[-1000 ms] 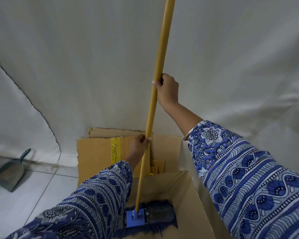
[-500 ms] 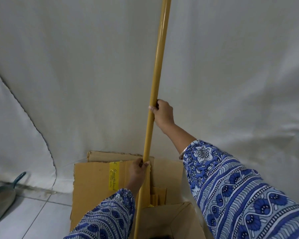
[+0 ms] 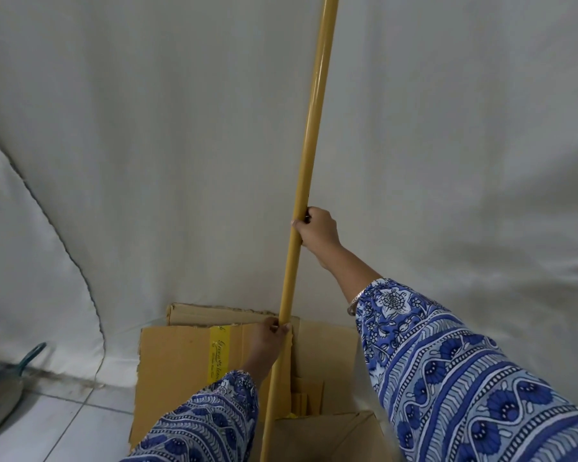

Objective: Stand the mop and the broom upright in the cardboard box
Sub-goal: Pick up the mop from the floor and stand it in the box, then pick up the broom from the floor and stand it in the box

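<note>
Yellow mop handle (image 3: 309,168) runs off both edges.

Ahead of you hangs a wrinkled white cloth backdrop (image 3: 147,161), evenly lit. Below it, at your lower left, lies pale tiled floor (image 3: 64,428) bearing a green dustpan (image 3: 0,395).

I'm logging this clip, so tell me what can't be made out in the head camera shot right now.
- Mop head: below the bottom edge; only the yellow handle shows, gripped by both hands, left and right.
- Handle's top end: cut off by the top edge.
- Cardboard box floor: out of frame and behind the sleeves.
- Broom: not in view.
- Dustpan: partly cut by the left edge.
- Yellow tape print: too small to read.
</note>
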The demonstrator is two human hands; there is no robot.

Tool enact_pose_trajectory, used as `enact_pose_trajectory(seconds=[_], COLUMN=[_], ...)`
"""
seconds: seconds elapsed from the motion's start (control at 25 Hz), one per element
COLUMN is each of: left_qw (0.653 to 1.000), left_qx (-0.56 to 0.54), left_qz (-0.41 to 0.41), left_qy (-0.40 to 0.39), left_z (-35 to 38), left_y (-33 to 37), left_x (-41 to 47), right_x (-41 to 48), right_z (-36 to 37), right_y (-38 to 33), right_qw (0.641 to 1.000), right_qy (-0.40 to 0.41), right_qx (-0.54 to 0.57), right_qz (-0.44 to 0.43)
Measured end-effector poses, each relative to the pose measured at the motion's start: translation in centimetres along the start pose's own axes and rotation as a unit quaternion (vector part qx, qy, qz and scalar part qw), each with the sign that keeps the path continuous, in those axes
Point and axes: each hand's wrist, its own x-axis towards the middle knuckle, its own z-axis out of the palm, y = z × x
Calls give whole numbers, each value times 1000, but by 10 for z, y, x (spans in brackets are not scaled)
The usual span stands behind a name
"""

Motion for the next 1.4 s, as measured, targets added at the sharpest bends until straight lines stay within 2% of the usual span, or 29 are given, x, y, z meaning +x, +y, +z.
enact_pose_trajectory(seconds=[0.24, 0.32, 0.48, 0.6, 0.84, 1.04, 1.2, 1.4], left_qw=[999, 998, 998, 997, 989, 985, 984, 969], left_qx=[-38, -54, -52, -53, -43, 51, 123, 219], left_qz=[-10, -13, -12, -6, 19, 0, -47, -107], left_qy=[-10, -3, 31, 63, 141, 164, 122, 42], left_z=[-15, -29, -89, -157, -367, -536, -609, -667], left_y=[4, 9, 1, -5, -66, -150, -226, -337], left_x=[-11, -16, -19, -28, -63, -89, -78, -48], right_x=[-15, -21, -47, -74, -148, -197, -225, -237], right_z=[-2, -2, 18, 54, 193, 338, 426, 550], right_y=[-3, -3, -18, -44, -133, -154, -140, -77], right_qw=[999, 998, 993, 993, 998, 993, 984, 961], right_qy=[-10, 20, 98, 85, 23, -17, -38, -94], right_qx=[22, 33, 10, -20, -26, 8, 24, 13], right_qz=[38, 54, 72, 80, 52, 119, 173, 259])
